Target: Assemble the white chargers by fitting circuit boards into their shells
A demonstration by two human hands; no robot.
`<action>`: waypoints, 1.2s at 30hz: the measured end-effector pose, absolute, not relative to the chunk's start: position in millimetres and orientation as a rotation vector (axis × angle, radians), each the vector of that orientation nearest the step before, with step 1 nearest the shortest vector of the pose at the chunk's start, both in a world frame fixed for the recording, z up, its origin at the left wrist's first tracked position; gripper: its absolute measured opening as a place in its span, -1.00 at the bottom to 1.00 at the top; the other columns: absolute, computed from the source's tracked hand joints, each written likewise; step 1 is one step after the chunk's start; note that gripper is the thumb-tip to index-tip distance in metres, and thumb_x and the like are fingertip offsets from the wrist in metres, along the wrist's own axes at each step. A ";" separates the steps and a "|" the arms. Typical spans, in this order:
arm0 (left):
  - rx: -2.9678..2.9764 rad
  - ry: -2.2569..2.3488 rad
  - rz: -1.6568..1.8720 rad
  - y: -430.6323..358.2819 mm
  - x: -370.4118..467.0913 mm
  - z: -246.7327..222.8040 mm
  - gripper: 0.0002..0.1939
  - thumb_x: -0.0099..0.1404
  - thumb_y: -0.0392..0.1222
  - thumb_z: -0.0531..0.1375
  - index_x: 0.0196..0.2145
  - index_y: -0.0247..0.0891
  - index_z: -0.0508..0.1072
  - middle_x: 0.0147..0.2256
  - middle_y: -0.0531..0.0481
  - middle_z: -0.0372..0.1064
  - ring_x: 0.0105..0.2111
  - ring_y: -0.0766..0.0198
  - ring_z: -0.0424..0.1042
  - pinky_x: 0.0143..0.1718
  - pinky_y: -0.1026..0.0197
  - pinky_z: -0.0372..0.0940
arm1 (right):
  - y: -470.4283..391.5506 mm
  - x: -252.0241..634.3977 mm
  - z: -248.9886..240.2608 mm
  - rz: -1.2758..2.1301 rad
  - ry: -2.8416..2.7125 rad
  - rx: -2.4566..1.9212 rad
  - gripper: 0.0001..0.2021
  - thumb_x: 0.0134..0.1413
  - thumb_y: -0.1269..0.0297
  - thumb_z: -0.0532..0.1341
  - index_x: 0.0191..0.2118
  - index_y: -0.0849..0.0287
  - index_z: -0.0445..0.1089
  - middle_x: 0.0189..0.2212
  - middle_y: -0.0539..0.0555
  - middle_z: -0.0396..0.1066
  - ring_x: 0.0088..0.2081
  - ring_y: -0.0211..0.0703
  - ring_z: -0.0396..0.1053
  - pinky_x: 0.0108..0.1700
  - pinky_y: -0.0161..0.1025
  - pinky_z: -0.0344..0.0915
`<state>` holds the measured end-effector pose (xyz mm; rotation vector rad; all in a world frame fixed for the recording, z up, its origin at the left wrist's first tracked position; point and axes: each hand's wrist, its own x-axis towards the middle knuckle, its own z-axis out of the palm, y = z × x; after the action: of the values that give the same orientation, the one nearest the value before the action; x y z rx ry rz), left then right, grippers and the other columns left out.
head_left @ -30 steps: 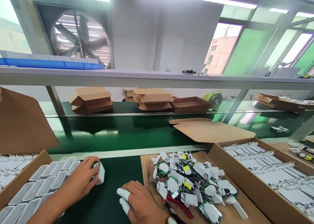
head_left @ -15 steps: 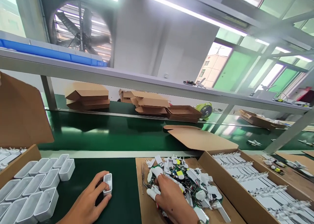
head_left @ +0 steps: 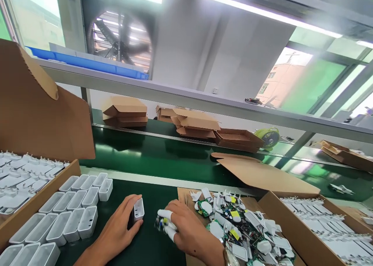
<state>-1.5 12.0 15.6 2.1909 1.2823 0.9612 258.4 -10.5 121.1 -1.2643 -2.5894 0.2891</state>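
White plastic shows in the head view: a small open case [head_left: 139, 209] is clamped between the thumb and fingers of the left hand [head_left: 122, 224], over the dark green worktop [head_left: 140, 244]. Just to its right, apart from it, the right hand [head_left: 188, 228], two fingers in white cots [head_left: 164, 214], pinches a small part [head_left: 160, 223] too blurred to make out. The two hands are near but apart. Similar white cases [head_left: 71, 224] stand in rows left of the left hand; right of the right hand, circuit boards and white pieces [head_left: 235, 215] lie heaped on cardboard [head_left: 184, 196]
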 end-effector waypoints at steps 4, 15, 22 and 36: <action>2.151 1.266 0.931 11.8 -4.4 19.4 -0.39 0.43 -0.23 0.11 0.38 -0.08 0.09 0.30 -0.21 0.22 0.26 -0.06 0.36 0.25 -0.08 0.35 | -11.1 257.2 113.2 0.375 -2.497 -1.537 -0.50 0.18 0.36 0.28 0.24 0.28 0.34 0.11 0.33 0.42 0.14 0.20 0.36 0.19 0.05 0.32; 2.039 1.132 0.925 10.6 -4.8 24.1 -0.20 0.38 -0.33 0.14 0.46 0.02 -0.07 0.37 -0.18 0.11 0.35 -0.06 0.23 0.35 -0.17 0.21 | 10.2 239.0 75.1 0.471 -2.564 -1.509 -0.31 0.07 0.48 0.30 0.35 0.33 0.23 0.19 0.34 0.37 0.24 0.20 0.30 0.29 0.06 0.26; 1.900 1.150 0.906 13.1 -2.7 19.9 0.02 0.26 -0.31 0.29 0.49 0.00 -0.17 0.33 -0.22 0.15 0.32 -0.10 0.27 0.35 -0.24 0.18 | 13.9 256.4 45.3 0.454 -2.329 -1.264 -0.38 0.08 0.53 0.22 0.29 0.20 0.26 0.05 0.26 0.41 0.06 0.11 0.44 0.12 0.05 0.44; 2.001 1.112 1.029 14.0 2.9 6.6 -0.14 0.39 -0.28 0.23 0.46 0.19 -0.11 0.29 -0.04 0.34 0.29 0.01 0.33 0.33 -0.20 0.24 | -7.1 243.7 44.2 0.439 -2.239 -1.119 -0.27 0.17 0.51 0.15 0.44 0.06 0.02 0.28 0.20 0.33 0.20 0.03 0.41 0.24 -0.07 0.41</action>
<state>2.9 14.0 6.6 2.0005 1.1116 1.0287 243.7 -7.1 44.2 -1.1185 -2.2389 0.4392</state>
